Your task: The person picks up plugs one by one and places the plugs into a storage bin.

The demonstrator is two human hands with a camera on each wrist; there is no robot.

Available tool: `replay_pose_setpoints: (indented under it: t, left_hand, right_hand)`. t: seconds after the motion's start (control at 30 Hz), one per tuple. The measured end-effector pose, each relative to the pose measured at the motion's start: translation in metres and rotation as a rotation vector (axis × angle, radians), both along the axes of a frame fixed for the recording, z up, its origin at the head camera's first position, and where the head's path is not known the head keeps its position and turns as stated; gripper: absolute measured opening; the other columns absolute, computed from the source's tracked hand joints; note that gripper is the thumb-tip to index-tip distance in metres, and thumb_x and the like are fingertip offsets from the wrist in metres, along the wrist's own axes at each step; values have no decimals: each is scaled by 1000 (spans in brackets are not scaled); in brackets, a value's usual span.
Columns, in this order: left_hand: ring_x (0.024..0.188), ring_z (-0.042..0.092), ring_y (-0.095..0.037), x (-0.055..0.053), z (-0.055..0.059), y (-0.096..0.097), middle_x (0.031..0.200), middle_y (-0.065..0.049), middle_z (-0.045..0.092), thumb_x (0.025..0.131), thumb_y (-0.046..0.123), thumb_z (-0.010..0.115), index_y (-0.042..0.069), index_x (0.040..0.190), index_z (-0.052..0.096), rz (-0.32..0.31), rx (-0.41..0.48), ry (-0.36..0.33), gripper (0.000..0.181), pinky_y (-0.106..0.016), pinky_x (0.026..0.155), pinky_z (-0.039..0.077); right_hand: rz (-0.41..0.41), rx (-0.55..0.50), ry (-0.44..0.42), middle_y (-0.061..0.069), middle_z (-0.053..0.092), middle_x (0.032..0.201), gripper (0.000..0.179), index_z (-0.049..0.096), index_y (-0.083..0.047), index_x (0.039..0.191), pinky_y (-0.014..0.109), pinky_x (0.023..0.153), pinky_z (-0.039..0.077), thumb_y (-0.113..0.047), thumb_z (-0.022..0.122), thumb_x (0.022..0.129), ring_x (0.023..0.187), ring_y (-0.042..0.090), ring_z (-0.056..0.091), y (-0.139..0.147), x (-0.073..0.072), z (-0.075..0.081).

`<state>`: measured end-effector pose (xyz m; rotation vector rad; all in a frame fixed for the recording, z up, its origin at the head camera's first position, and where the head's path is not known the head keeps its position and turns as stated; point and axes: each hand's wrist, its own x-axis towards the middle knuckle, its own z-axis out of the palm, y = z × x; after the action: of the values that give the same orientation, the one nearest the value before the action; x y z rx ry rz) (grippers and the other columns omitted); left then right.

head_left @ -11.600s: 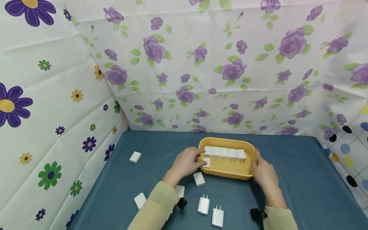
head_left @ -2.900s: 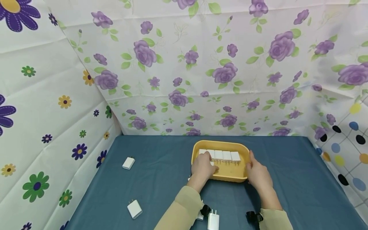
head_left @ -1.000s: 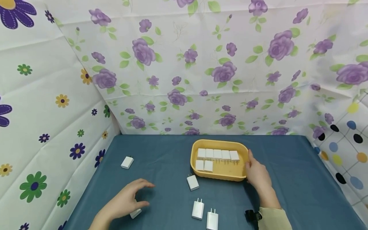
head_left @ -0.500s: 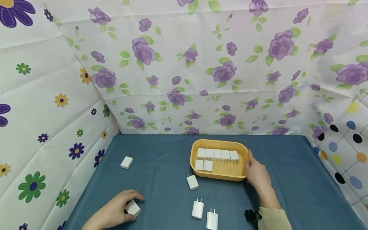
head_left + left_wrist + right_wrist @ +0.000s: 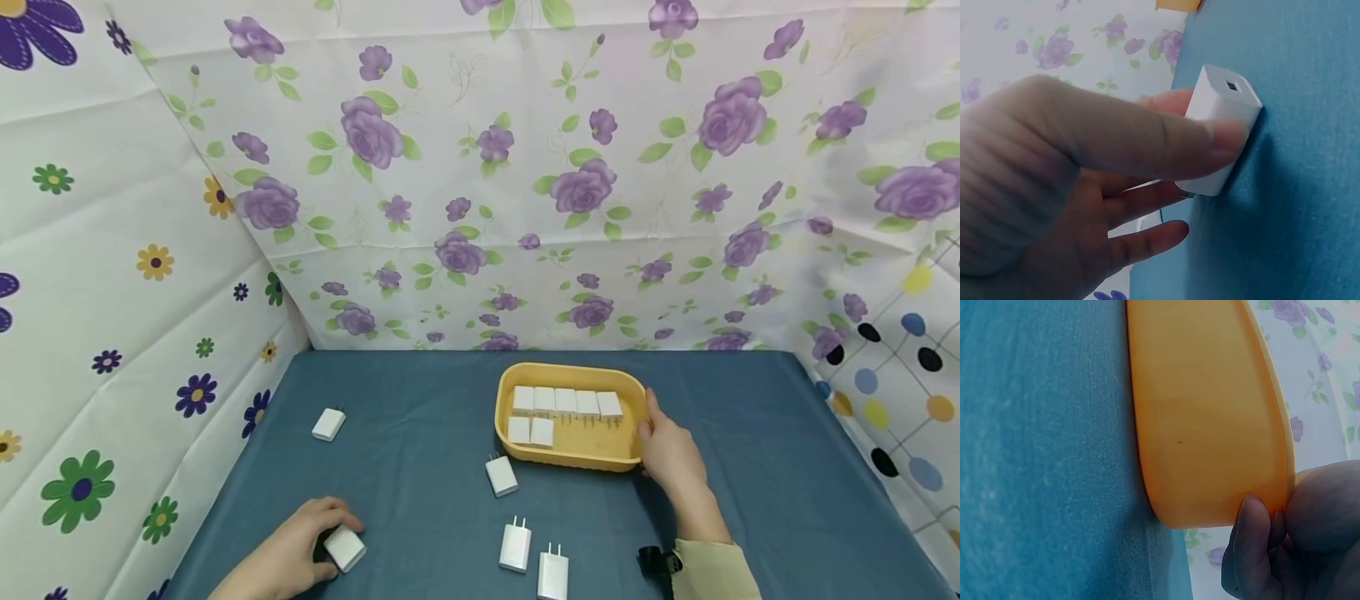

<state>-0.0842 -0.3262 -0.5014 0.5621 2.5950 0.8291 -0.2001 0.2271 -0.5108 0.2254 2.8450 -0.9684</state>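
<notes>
My left hand [image 5: 294, 550] pinches a white plug-in charger [image 5: 346, 547] between thumb and fingers, low on the left of the table. The left wrist view shows the thumb across the charger [image 5: 1213, 103], whose end has a small port. The charger is against or just over the cloth; I cannot tell which. My right hand [image 5: 677, 457] grips the right end of a yellow tray [image 5: 603, 446], its thumb at the rim. Right wrist view: fingertips press the wall of the tray [image 5: 1204, 412]. Inside stand several white chargers [image 5: 565, 402] in a back row and two [image 5: 542, 432] in front.
One loose charger [image 5: 328, 424] lies at the far left of the blue tablecloth [image 5: 420, 400]. Another charger [image 5: 502, 476] is just in front of the tray. Nearer to me are two more, a charger [image 5: 515, 546] and a charger [image 5: 552, 573], prongs pointing away. Flowered sheets [image 5: 420, 208] hang behind.
A second charger now stands in the tray's front row. My left hand has left the tray, moved to the lower left and taken hold of a charger. The right hand stays on the tray.
</notes>
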Motion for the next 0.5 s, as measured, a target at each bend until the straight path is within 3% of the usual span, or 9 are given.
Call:
replay_pose_setpoints:
  t: [0.23, 0.5]
  left_hand:
    - [109, 59, -30, 1, -2, 0, 117, 6, 62, 79, 6, 94, 27, 112, 74, 29, -17, 33, 43, -49, 91, 54]
    - [109, 60, -31, 1, -3, 1, 118, 4, 62, 79, 9, 95, 26, 110, 74, 43, -24, 49, 41, -51, 90, 55]
  right_hand:
    - [-6, -7, -10, 12, 64, 77, 64, 10, -14, 173, 39, 52, 49, -24, 36, 116, 50, 22, 62, -1, 0, 0]
    - [-15, -5, -18, 15, 65, 82, 64, 10, -14, 173, 39, 53, 50, -23, 36, 116, 51, 23, 62, 0, 0, 0]
